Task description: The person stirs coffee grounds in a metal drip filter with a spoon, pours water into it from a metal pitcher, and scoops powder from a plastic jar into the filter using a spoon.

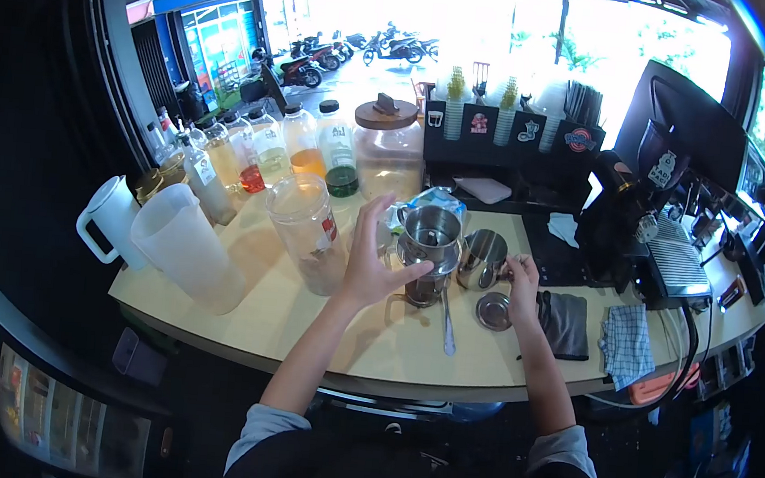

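Note:
A metal drip coffee filter (431,228) sits on top of a glass (424,292) with dark contents. My left hand (374,261) is beside the filter, fingers spread, its thumb at the filter's lower plate; whether it touches is hard to tell. My right hand (522,286) has its fingers closed at the handle of a steel milk pitcher (484,258), which stands on the counter just right of the filter. A small round metal lid (493,311) lies below the pitcher. A spoon (449,332) rests in front of the glass.
Left of my hands stand a clear pitcher (299,219), a frosted jug (186,246) and a white jug (115,218). Several syrup bottles line the back. A dark cloth (564,325) and checkered towel (628,344) lie right, near a black machine (622,222).

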{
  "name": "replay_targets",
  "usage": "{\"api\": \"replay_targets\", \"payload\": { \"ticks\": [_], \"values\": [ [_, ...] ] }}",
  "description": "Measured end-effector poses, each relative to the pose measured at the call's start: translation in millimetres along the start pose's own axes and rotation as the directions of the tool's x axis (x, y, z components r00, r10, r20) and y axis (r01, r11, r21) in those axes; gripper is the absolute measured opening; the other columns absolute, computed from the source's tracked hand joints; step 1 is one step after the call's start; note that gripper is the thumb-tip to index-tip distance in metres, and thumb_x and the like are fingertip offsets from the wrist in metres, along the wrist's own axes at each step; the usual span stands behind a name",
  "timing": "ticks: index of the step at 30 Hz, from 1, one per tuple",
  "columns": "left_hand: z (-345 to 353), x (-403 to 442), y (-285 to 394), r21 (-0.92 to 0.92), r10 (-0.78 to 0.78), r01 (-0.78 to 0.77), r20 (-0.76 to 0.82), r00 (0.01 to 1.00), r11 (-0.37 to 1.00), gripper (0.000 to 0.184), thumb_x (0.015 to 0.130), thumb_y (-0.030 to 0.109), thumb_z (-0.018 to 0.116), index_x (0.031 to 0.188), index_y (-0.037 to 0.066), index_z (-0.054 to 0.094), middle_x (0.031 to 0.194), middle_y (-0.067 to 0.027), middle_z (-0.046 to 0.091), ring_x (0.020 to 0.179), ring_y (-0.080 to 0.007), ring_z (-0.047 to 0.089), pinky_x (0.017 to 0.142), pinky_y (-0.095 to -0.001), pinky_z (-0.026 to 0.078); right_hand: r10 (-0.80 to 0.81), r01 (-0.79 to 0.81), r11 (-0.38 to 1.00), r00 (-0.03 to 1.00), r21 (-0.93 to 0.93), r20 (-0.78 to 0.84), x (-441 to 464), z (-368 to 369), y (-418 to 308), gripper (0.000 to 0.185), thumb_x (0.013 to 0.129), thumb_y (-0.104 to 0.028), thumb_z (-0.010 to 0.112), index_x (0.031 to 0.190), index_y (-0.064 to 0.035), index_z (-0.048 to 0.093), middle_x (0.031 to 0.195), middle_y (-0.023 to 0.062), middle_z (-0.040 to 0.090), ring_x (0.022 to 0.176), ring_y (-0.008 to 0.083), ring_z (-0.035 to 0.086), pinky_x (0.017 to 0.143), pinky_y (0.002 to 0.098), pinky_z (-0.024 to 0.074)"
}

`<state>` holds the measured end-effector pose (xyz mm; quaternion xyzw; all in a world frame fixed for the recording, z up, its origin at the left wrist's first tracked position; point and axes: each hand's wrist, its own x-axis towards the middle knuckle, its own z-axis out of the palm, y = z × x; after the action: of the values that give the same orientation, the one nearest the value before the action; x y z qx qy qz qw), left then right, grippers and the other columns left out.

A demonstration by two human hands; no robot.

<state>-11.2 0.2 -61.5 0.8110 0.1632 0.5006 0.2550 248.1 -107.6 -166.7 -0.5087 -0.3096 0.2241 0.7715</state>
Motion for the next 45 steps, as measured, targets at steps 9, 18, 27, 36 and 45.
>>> {"api": "replay_targets", "payload": {
  "ticks": [9, 18, 27, 36, 45],
  "values": [
    [-5, -76, -10, -0.035, -0.039, 0.031, -0.275, 0.961, 0.999, 0.051, 0.079, 0.017, 0.071, 0.121, 0.001, 0.047, 0.115, -0.0129, 0.053, 0.107, -0.0229, 0.052, 0.089, -0.0364, 0.041, -0.04, 0.038, 0.999, 0.998, -0.034, -0.058, -2, -1, 7, 0.01, 0.09, -0.008, 0.059, 0.094, -0.0073, 0.05, 0.088, -0.0007, 0.05, 0.084, 0.0081, 0.048, 0.077, 0.0235, 0.0372],
    [-51, -119, -47, 0.074, -0.404, 0.498, -0.488, 0.773, 0.864, 0.086, 0.069, 0.019, 0.082, 0.135, 0.002, 0.029, 0.131, -0.0149, 0.039, 0.12, -0.0248, 0.041, 0.097, -0.04, 0.036, -0.241, 0.221, 0.954, 0.967, -0.203, -0.081, -14, 4, -13, 0.026, 0.089, -0.004, 0.059, 0.111, -0.0053, 0.045, 0.12, 0.0077, 0.045, 0.11, 0.0148, 0.044, 0.089, 0.0271, 0.0391],
    [-69, -88, -97, -0.103, -0.529, 0.519, -0.128, 0.839, 0.848, 0.098, 0.058, 0.025, 0.09, 0.132, 0.003, 0.031, 0.127, -0.0162, 0.048, 0.119, -0.0286, 0.05, 0.098, -0.0405, 0.043, -0.513, 0.476, 0.848, 0.848, -0.231, -0.135, -23, 0, -37, 0.024, 0.088, 0.002, 0.054, 0.11, -0.0023, 0.046, 0.128, 0.013, 0.044, 0.109, 0.0149, 0.046, 0.091, 0.0274, 0.0388],
    [-105, -99, -85, -0.035, -0.363, 0.362, -0.017, 0.932, 0.932, 0.09, 0.053, 0.023, 0.088, 0.125, 0.005, 0.037, 0.117, -0.0163, 0.054, 0.111, -0.0278, 0.054, 0.093, -0.0397, 0.046, -0.616, 0.773, 0.583, 0.622, -0.25, 0.484, -111, 153, -163, 0.02, 0.081, 0.005, 0.058, 0.1, -0.0002, 0.055, 0.099, 0.0129, 0.058, 0.091, 0.0214, 0.058, 0.08, 0.0316, 0.0454],
    [-101, -109, -91, -0.195, -0.18, 0.167, -0.052, 0.982, 0.966, 0.089, 0.052, 0.016, 0.083, 0.125, 0.005, 0.035, 0.116, -0.0155, 0.046, 0.109, -0.0304, 0.05, 0.094, -0.0403, 0.043, -0.24, 0.818, 0.404, 0.527, -0.41, 0.816, -134, 258, -175, 0.011, 0.08, -0.002, 0.059, 0.086, 0.0029, 0.067, 0.071, 0.016, 0.064, 0.064, 0.0297, 0.062, 0.065, 0.0345, 0.0502]
  ]
}}
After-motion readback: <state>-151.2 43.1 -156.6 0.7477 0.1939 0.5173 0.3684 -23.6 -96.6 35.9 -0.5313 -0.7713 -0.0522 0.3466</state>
